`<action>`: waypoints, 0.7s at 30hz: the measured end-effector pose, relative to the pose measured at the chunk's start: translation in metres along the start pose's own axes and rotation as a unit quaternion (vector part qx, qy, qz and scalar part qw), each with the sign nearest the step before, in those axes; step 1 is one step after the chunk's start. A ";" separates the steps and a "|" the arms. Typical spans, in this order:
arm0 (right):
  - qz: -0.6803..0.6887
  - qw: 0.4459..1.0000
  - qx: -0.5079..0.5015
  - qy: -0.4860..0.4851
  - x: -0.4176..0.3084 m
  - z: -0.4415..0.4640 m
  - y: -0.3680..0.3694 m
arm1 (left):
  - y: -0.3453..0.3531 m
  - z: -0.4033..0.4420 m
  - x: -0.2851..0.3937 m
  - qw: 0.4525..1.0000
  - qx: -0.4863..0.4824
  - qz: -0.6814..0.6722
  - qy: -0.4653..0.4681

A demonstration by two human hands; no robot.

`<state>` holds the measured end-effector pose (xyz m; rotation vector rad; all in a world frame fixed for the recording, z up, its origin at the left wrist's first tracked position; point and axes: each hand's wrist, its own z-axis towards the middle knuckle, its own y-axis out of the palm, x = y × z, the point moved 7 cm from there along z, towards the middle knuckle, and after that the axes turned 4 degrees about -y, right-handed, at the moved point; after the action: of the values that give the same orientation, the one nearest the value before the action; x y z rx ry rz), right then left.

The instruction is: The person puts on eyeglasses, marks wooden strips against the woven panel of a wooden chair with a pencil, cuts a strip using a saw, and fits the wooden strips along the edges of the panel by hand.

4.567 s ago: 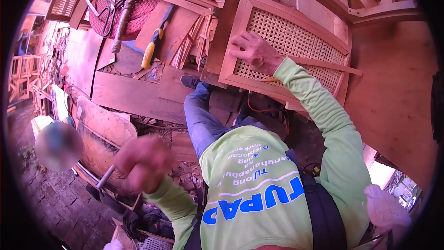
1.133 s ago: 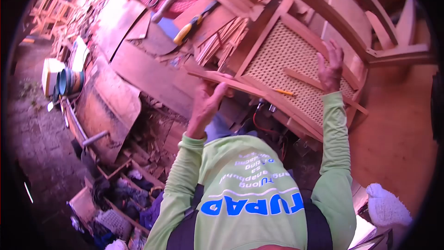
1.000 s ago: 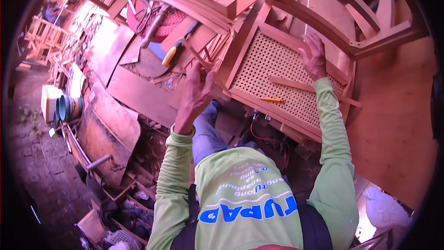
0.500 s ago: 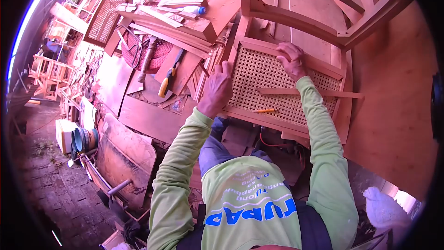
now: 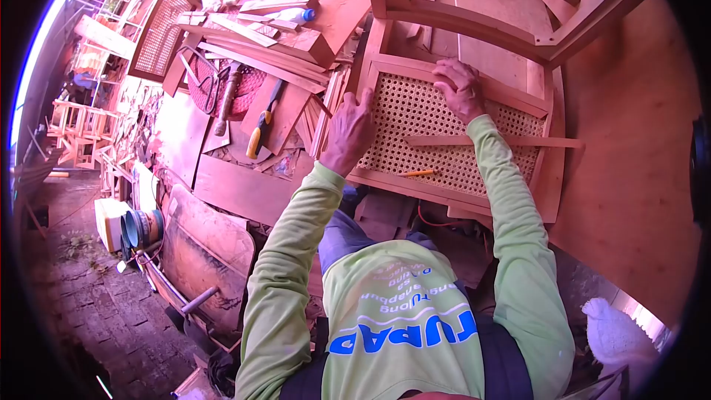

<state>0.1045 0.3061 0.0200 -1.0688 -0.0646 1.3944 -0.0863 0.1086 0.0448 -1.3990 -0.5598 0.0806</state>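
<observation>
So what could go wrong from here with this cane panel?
The slim yellow pencil lies loose on the wood-framed woven cane panel, so it might roll away if the panel tilts. The flat wooden strip runs past the panel's right side; a sleeve could knock it. The right hand might bump the curved wooden chair frame just beyond it.

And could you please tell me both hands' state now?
Left hand: at left edge of reddish wooden frame, grip unclear.
Right hand: curled at far rail, grip unclear.

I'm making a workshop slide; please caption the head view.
Left hand and right hand at a wooden frame, pencil and wood strip lying over its cane weave.
</observation>
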 end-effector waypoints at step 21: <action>0.011 1.000 0.012 0.005 0.003 -0.002 0.002 | -0.002 -0.006 0.003 0.996 0.090 -0.010 0.021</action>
<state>0.1051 0.3069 0.0166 -1.0586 -0.0289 1.4075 -0.0820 0.1043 0.0475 -1.2173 -0.5175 0.0830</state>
